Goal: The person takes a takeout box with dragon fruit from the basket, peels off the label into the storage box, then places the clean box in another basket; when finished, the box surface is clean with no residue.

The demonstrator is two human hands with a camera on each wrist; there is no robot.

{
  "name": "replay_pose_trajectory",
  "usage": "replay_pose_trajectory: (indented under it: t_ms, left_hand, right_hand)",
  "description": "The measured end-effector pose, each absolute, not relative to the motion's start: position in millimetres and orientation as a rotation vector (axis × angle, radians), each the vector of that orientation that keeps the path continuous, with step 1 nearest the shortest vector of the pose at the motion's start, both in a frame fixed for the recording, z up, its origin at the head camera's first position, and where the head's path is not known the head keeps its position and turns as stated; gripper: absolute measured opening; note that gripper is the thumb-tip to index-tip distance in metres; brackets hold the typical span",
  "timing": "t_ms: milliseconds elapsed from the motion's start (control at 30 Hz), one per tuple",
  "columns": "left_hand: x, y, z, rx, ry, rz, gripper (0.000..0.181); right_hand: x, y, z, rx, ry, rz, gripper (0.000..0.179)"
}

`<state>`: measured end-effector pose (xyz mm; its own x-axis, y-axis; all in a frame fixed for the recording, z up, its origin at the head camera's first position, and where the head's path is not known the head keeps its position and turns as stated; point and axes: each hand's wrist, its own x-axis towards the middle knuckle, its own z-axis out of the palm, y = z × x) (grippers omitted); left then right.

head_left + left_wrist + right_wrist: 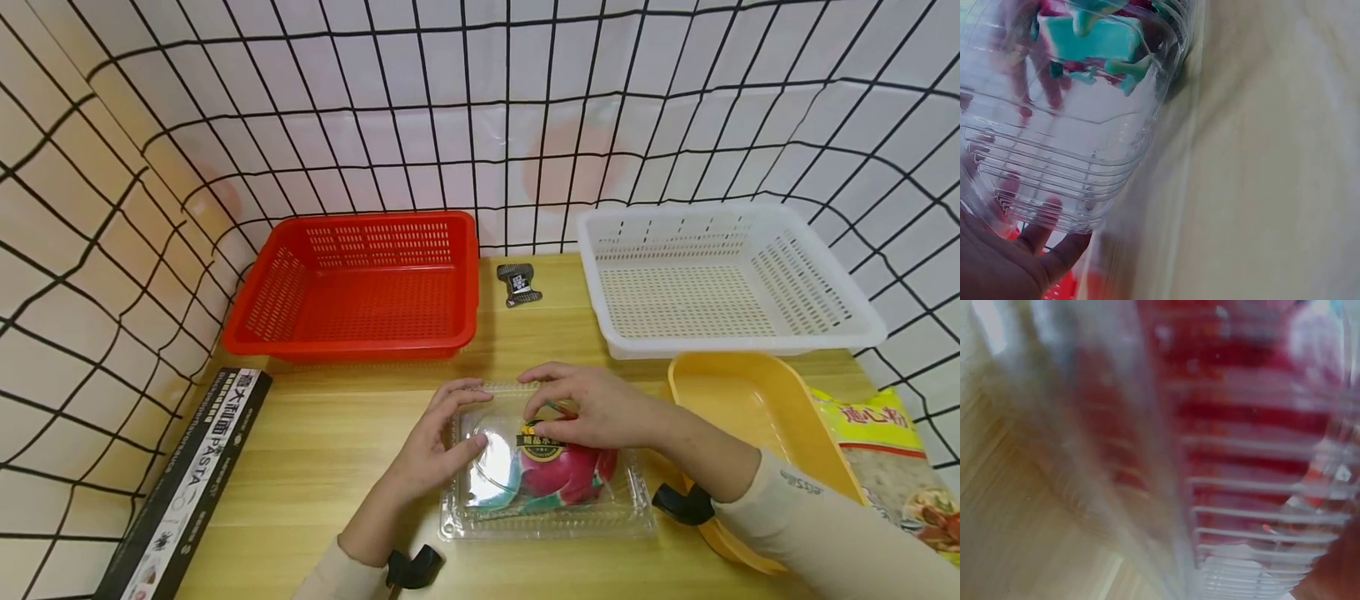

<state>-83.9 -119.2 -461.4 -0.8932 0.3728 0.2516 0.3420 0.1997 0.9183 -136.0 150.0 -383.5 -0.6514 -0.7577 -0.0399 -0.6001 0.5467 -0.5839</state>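
Note:
A clear plastic clamshell box (pixel 551 527) lies on the table in front of me in the head view. Inside it is a pink dragon fruit (pixel 566 479) with green scales, under a lid bearing a black-and-gold label (pixel 540 446). My left hand (pixel 438 437) rests along the box's left side, fingers spread towards its far edge and thumb over the lid. Fingers (pixel 1066 253) show at the ribbed wall in the left wrist view. My right hand (pixel 596 406) lies over the far right of the lid, bent fingers and thumb around the label. Blur softens the right wrist view.
Behind stand a red basket (pixel 352 346) and a white basket (pixel 735 342), with a small dark card (pixel 517 285) between them. Right are a yellow tub (pixel 731 400) and a pasta bag (pixel 885 467). A black pasta box (pixel 187 487) lies left. Black wire mesh (pixel 468 104) encloses the table.

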Motion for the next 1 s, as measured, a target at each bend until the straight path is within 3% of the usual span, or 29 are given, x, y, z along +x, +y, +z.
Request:
replay_pose_trajectory:
  t_ms: [367, 1000]
  left_hand:
    - [-84.7, -118.7, -462.3, 0.694, 2.405, 1.85, 0.046]
    - [-83.6, -118.5, -463.6, 0.693, 2.399, 1.868, 0.044]
  right_hand:
    - [-135.5, 144.7, -383.7, -1.114, 2.554, -0.735, 0.004]
    - [-136.2, 146.5, -390.7, -1.193, 2.506, -0.76, 0.012]
